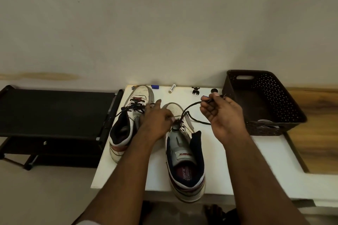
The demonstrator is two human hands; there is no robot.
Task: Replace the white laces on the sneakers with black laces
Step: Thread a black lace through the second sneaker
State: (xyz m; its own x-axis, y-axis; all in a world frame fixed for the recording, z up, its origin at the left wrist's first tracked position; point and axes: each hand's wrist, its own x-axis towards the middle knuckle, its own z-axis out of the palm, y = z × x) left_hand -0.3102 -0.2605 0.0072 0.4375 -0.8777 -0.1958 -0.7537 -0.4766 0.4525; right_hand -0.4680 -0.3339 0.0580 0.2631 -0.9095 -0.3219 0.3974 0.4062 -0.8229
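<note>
Two white sneakers stand on a white table [237,160]. The left sneaker [126,124] carries black laces across its eyelets. The right sneaker [184,159] has its tongue bare and a black lace [190,107] passing through its lowest eyelets. My left hand [157,120] rests on that sneaker's front, its fingers at the lace where it enters the shoe. My right hand [221,113] is raised to the right and pinches the lace's end, drawing it up in an arc. A second strand of the lace lies on the table under my right hand.
A dark perforated basket [263,100] stands at the table's right, with something white inside its near corner. Along the table's far edge lie a blue cap [155,86], a white tube [172,88] and small black clips [195,90]. A black rack [54,113] stands left of the table.
</note>
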